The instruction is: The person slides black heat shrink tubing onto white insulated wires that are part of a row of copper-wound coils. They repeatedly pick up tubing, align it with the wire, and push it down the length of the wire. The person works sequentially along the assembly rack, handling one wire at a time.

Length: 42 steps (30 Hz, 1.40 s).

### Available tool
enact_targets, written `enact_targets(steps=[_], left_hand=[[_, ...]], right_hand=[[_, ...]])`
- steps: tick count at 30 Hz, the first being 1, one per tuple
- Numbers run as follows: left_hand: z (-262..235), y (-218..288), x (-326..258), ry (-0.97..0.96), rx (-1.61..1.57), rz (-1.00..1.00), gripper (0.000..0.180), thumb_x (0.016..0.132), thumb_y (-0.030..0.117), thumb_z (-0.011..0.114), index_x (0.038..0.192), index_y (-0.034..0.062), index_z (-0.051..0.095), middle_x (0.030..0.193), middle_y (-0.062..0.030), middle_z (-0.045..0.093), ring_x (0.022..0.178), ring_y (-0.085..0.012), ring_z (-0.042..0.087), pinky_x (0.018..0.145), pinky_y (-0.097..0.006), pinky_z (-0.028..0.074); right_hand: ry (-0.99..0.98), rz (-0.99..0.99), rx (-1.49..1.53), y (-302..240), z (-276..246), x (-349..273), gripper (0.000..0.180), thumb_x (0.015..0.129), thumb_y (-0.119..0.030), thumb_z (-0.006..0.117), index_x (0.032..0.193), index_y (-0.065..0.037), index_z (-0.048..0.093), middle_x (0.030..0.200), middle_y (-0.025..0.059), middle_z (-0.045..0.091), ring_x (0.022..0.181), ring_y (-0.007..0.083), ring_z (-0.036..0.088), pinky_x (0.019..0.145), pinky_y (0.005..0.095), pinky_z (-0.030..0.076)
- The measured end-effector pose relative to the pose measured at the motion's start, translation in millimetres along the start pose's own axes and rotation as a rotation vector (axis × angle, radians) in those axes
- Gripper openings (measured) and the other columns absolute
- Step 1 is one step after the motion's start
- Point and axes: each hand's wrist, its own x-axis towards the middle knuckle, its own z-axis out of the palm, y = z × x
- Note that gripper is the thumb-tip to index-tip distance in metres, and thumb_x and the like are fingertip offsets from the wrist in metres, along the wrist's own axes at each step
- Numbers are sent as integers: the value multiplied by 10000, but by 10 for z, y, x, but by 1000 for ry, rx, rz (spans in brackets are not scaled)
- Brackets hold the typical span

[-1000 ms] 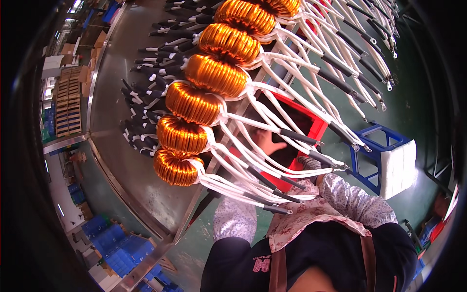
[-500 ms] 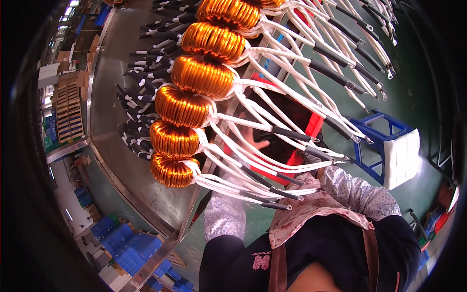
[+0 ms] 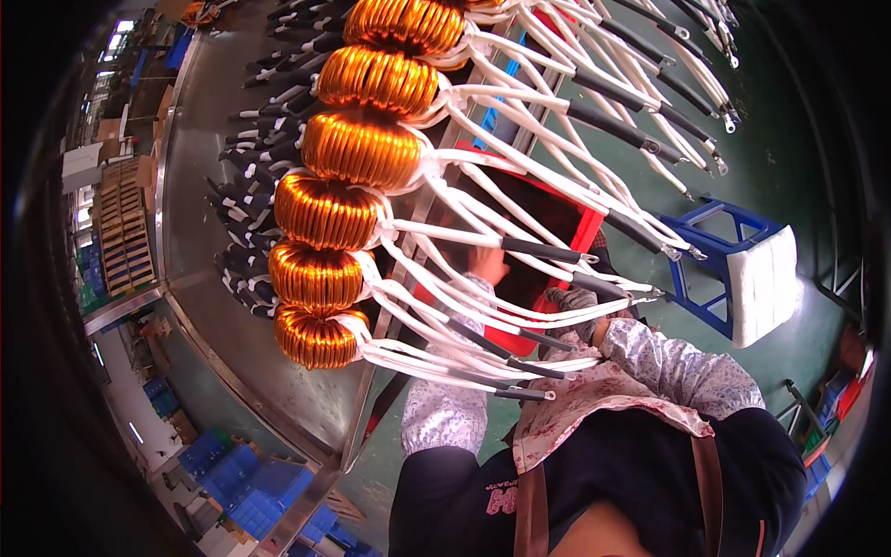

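My left hand (image 3: 487, 265) reaches under the white leads into a red bin (image 3: 587, 232) with a dark inside. Its fingers show in part, look loosely apart, and hold nothing I can see. My right hand (image 3: 571, 302) is at the bin's near right edge, in what looks like a greyish glove. Leads cover its fingers, so its grip is hidden. Above both hands runs a row of copper-wound ring coils (image 3: 362, 150). Their white leads (image 3: 464, 278) fan out to the right, with black sleeves (image 3: 543, 249) and metal ring lugs at the ends.
The coils rest along a metal table (image 3: 209, 186), with black-sleeved wire ends (image 3: 251, 204) on their far side. A blue stool (image 3: 715, 237) with a white padded seat (image 3: 766, 288) stands to the right. Blue crates (image 3: 246, 487) and a wooden pallet (image 3: 127, 223) lie at left.
My left hand has shifted up a little, deeper over the bin, and its fingers look less spread. My right hand shows more beside the bin. The coils appear slightly farther left in view.
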Motion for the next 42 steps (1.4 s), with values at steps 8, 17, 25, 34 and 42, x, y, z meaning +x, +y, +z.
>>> enact_targets(steps=[8, 17, 25, 34, 42], left_hand=[[-218, 269, -201, 149, -407, 11, 1165, 566, 335, 836, 1469, 109, 135, 1492, -225, 123, 1377, -438, 95, 1073, -618, 157], [-219, 495, 45, -165, 5, -70, 1270, 479, 612, 782, 1482, 211, 114, 1485, -267, -151, 1370, -486, -73, 1098, -621, 68], [-164, 154, -73, 47, -216, 84, 847, 692, 360, 754, 1391, 95, 354, 1394, -279, 298, 1310, -467, 250, 1077, -556, 223], [-335, 394, -381, -34, -397, -105, 943, 688, 180, 773, 1442, 103, 211, 1292, -217, 444, 1187, -449, 425, 915, -513, 419], [55, 398, -285, -107, -355, -96, 954, 567, 167, 848, 1364, 95, 328, 1343, -191, 405, 1293, -396, 323, 970, -541, 375]], right_hand=[[127, -73, -163, 15, 191, 59, 340, 821, -203, 650, 1141, -106, 587, 973, 125, 625, 893, 239, 570, 794, 370, 458], [124, 193, 232, -225, 144, 9, 422, 734, -138, 775, 1093, -31, 582, 943, 137, 644, 795, 235, 581, 683, 363, 495], [163, -172, 184, 370, 569, 121, 354, 759, -102, 750, 1067, -29, 593, 891, 110, 654, 710, 213, 586, 582, 365, 490], [50, -281, -440, 97, 297, 6, 271, 859, -274, 639, 1072, -106, 652, 912, 84, 656, 746, 248, 614, 635, 367, 472], [137, -158, 112, 470, 648, 147, 398, 786, -80, 719, 1128, -83, 514, 966, 132, 620, 760, 233, 606, 596, 373, 500]])
